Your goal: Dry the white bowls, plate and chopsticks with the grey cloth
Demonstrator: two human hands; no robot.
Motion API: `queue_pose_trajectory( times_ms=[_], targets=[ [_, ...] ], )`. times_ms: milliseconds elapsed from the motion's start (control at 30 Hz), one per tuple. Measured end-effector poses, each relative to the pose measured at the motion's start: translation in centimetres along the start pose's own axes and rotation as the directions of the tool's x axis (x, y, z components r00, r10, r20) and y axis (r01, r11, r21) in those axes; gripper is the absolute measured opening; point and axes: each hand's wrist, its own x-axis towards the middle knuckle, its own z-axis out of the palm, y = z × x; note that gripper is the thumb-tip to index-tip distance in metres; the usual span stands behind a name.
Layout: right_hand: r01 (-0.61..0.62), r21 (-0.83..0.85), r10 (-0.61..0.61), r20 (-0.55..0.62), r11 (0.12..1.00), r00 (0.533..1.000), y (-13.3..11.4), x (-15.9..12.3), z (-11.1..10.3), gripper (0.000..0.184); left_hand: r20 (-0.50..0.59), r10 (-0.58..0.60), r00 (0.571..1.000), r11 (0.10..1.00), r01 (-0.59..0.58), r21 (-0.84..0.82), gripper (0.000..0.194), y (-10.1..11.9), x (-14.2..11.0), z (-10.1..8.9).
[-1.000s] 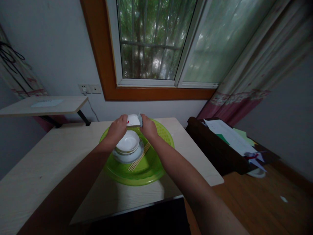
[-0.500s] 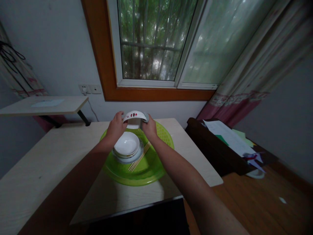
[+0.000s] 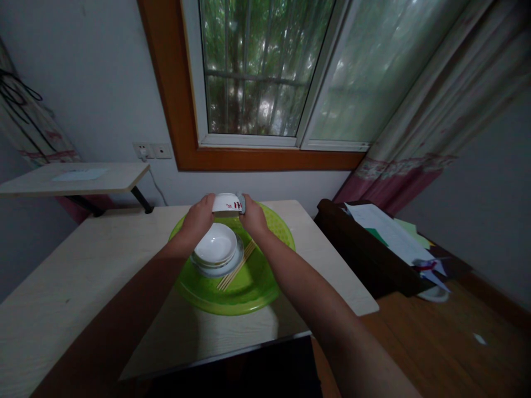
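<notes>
Between my two hands a white bowl (image 3: 224, 204) with red and dark printed figures is held up on its side, above the far part of a green basin (image 3: 249, 307). My left hand (image 3: 202, 214) is closed on the bowl's left side. On the right, my right hand (image 3: 253, 215) grips the bowl with a greyish cloth (image 3: 241, 203) pressed against it. Below them in the basin, a white bowl (image 3: 216, 243) sits stacked on other dishes, with a plate (image 3: 237, 260) at the bottom. Several wooden chopsticks (image 3: 236, 266) lie beside the stack.
The basin stands on a pale wooden table (image 3: 103, 265). A raised shelf (image 3: 116, 177) on black legs is at the back left. Behind the table are a wall and a window (image 3: 265, 83). Papers (image 3: 385, 232) lie on a dark piece of furniture to the right.
The bowl has turned in my hands, so its printed figures have shifted right and its opening shows less. My right hand and the cloth have moved slightly left.
</notes>
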Motion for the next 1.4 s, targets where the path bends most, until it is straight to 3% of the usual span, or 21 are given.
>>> queue_pose_trajectory(
  times_ms=[133,433,600,767,967,1067,1233,1400],
  targets=[
    [0.014,-0.056,-0.014,0.010,0.998,1.000,-0.6,-0.2,-0.3,0.058,0.010,0.004,1.000,0.999,-0.004,0.046,0.038,0.4,-0.2,-0.2],
    [-0.030,0.199,0.055,-0.124,0.980,0.991,-0.2,0.1,0.6,0.046,-0.102,-0.026,0.994,0.991,0.013,-0.131,0.052,-0.7,0.5,1.1],
    [-0.064,0.258,0.094,-0.102,0.964,0.990,0.5,0.5,1.3,0.039,-0.030,-0.097,0.995,0.974,0.089,-0.209,0.032,-1.2,0.6,1.0],
    [-0.038,0.143,0.042,-0.023,0.989,0.999,0.5,0.3,0.7,0.040,0.019,-0.099,0.995,0.986,0.101,-0.133,0.031,-0.9,0.4,0.7],
    [0.043,-0.151,-0.037,0.047,0.988,0.998,-0.8,-0.4,-0.4,0.059,0.035,-0.037,0.999,0.999,0.036,0.038,0.036,0.1,-0.1,0.0],
    [0.063,-0.208,-0.050,0.070,0.976,0.996,-1.3,-0.5,-0.5,0.056,0.033,-0.024,0.999,0.994,0.020,0.103,0.035,0.5,-0.3,-0.2],
    [-0.012,-0.054,0.013,0.008,0.998,1.000,-1.1,-0.2,0.0,0.048,-0.013,-0.012,1.000,0.997,0.013,0.071,0.045,0.4,-0.2,0.3],
    [-0.061,0.175,0.073,-0.063,0.983,0.995,-0.1,0.4,0.9,0.041,-0.088,-0.020,0.996,0.998,0.015,-0.061,0.053,0.0,0.2,0.8]
  ],
)
